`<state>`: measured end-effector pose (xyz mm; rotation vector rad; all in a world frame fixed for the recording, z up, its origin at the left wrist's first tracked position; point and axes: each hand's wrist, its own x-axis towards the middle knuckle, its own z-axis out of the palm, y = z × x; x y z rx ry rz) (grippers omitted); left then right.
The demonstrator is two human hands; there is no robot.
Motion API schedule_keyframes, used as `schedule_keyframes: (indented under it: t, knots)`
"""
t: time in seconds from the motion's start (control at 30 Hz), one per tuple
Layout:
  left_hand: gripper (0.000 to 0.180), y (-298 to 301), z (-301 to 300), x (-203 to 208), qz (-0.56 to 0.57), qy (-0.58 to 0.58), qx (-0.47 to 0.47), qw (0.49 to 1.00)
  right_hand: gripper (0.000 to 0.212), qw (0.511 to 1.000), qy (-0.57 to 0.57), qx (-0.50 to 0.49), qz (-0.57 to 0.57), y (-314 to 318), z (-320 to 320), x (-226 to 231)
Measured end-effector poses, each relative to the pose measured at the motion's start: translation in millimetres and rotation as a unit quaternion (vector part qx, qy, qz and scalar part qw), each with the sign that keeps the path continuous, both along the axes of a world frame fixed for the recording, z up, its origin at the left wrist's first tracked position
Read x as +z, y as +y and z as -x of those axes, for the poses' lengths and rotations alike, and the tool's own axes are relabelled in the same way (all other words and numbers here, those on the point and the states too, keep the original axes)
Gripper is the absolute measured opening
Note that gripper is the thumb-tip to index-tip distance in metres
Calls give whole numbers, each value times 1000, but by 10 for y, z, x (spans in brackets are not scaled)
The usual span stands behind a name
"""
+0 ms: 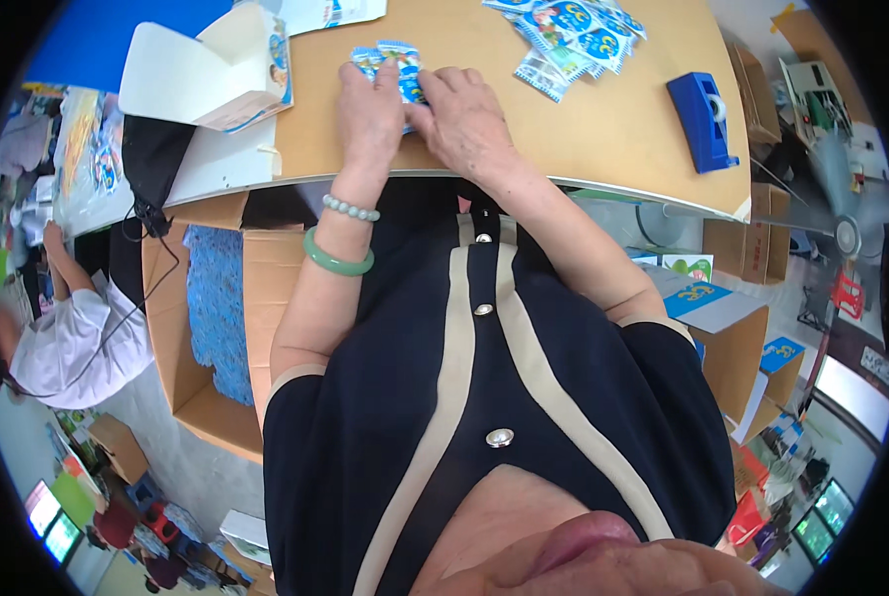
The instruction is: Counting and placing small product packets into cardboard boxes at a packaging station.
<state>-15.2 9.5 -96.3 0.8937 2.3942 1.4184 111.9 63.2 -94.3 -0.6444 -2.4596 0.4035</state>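
Left fingers: the left hand (370,111) lies back up over the near part of the packets, its thumb stretched forward on the printed face and its other fingers bent along the left edge.
Right fingers: the right hand (462,119) is slanted in from the right, back up, fingers loosely bent and slightly spread, the thumb side against the packets' right edge.
Grip: the undersides are hidden from where I stand, so I cannot tell whether the fingers of either hand have closed on anything.
Packets: blue-and-white packets (401,62) lie on the tabletop between the 2 hands, partly covered by the left fingers; at least 2 upper ends show, side by side.
Long axis: it runs away from the person's body, leaning a little left at the far end; the crimped ends point past the fingertips.
Right of the fingers, farther off: a loose pile of similar packets (576,40), lying at mixed angles, and well beyond the right hand a blue tape dispenser (701,123).
Left of the fingers: an open white box (206,77), flap spread outward.
Under the fingers: a tan tabletop (603,134).
Left wrist, behind the fingers: 1 beaded bracelet (351,208) and 1 green bangle (338,254).
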Motion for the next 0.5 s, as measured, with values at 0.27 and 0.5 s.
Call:
schedule_keyframes:
  t: [0.27, 0.5]
  knots:
    - [48, 171, -65, 43, 5, -52, -50, 997, 38, 994, 21, 103, 11, 277, -224, 44]
    - [50, 161, 40, -199, -24, -96, -28, 995, 33, 990, -7, 134, 37, 573, -299, 175]
